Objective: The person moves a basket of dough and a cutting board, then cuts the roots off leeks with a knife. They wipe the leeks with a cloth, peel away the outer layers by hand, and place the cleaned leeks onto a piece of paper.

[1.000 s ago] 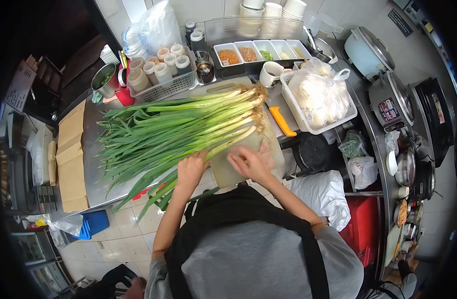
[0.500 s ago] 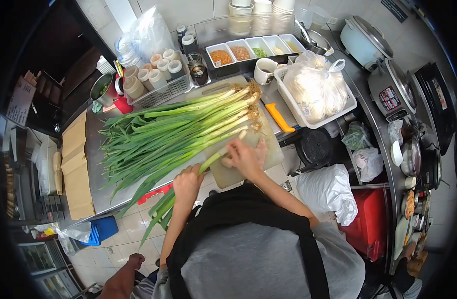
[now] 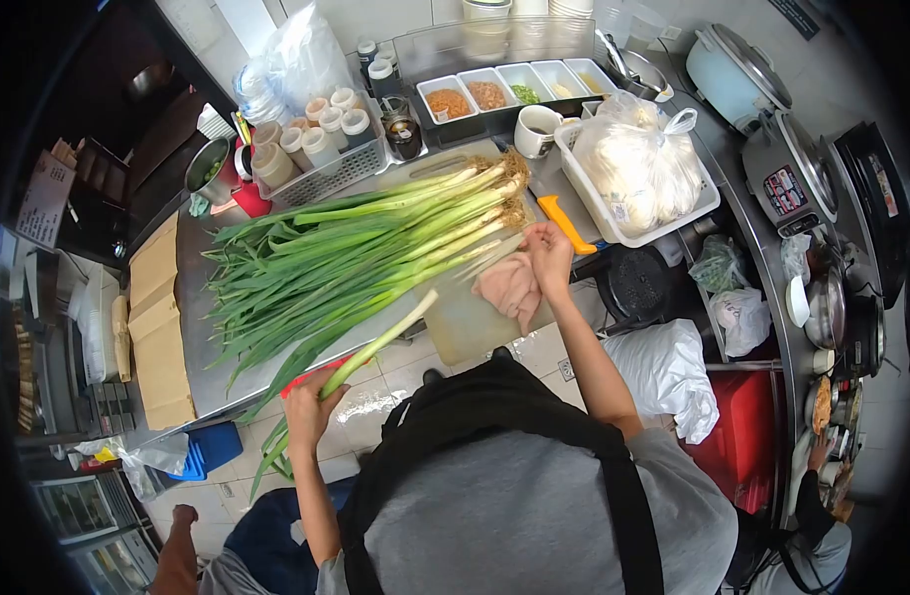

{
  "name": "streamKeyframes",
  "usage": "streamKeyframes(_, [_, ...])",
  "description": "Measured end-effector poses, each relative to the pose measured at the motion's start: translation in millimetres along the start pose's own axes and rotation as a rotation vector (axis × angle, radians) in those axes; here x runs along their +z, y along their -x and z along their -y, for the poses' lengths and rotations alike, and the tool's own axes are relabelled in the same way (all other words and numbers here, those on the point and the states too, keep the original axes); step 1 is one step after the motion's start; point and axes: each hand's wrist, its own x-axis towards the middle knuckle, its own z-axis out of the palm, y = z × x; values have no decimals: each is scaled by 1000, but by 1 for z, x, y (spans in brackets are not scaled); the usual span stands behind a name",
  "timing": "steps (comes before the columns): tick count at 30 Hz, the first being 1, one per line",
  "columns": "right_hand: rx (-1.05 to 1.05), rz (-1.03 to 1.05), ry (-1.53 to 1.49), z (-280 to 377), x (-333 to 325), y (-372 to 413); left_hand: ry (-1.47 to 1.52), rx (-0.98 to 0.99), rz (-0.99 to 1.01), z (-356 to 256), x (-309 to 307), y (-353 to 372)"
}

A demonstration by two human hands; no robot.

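Note:
My left hand (image 3: 314,402) is closed round the green stalk of a leek (image 3: 383,340), held off the front edge of the counter with its pale end pointing up and right. My right hand (image 3: 549,260) is pinched over the cutting board (image 3: 450,332), with a pale peeled strip (image 3: 486,256) trailing left from its fingers. Close under that hand lies a crumpled pink cloth (image 3: 509,286). Behind, a big pile of leeks (image 3: 356,253) spreads across the counter, roots toward the right. An orange-handled knife (image 3: 566,224) rests just beyond my right hand.
A white basket (image 3: 628,238) with bagged pale food stands at the right. Farther back are a mug (image 3: 536,129), trays of toppings (image 3: 486,96) and a basket of bottles (image 3: 326,183). Flattened cardboard (image 3: 162,332) covers the counter's left end. Another person's arm (image 3: 177,550) shows at lower left.
My left hand has drawn the leek down and left. My right hand has left the leek's white end and moved up and right, a pale strip stretching from it. The pink cloth is more exposed.

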Motion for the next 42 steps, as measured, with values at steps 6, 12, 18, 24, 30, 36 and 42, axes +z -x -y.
streamKeyframes(6, [-121,124,127,13,-3,6,1,78,-130,-5,5,-10])
streamKeyframes(12, [-109,336,119,24,11,34,-65,170,-278,-63,47,-44])
streamKeyframes(18, [431,389,-467,29,21,39,-191,309,-370,-85,71,-54])
streamKeyframes(24, [525,298,-535,18,24,39,-320,375,-353,-84,77,-52])
streamKeyframes(30, [611,263,-494,17,25,37,-391,414,-328,-84,83,-50])
streamKeyframes(36, [566,259,-407,6,26,36,-317,421,-305,-83,86,-47])
streamKeyframes(42, [458,409,-425,31,14,39,90,238,-209,-59,84,-52])
